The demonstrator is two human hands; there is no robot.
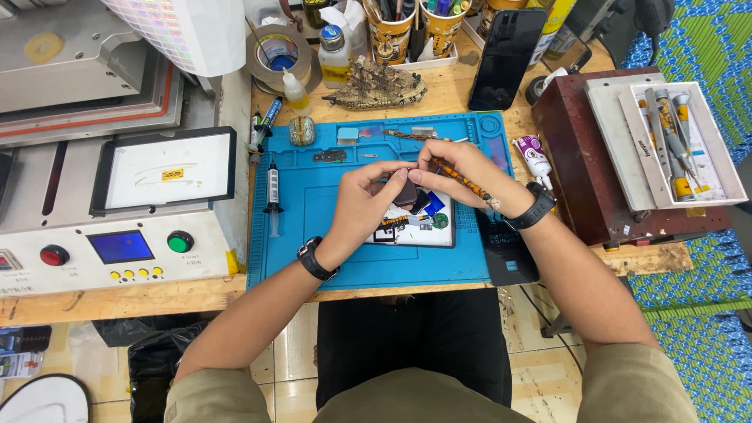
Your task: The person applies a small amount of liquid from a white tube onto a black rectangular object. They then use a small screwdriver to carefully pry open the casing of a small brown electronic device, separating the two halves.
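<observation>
1. Over the middle of the blue work mat (pixel 313 235), the left hand (pixel 368 196) is pinching a small dark part (pixel 406 190).
2. Touching that part, the right hand (pixel 458 168) is gripping a brown-banded tool (pixel 462 182).
3. Beneath both hands, an opened phone (pixel 415 227) is lying near the mat's front edge.

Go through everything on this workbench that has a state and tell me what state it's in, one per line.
left hand: closed on a small dark part
right hand: gripping a patterned tool, tip at the part
opened phone: flat on the blue mat, insides exposed
black phone: propped upright, screen dark
machine display: lit blue
syringe: lying flat on the mat
</observation>
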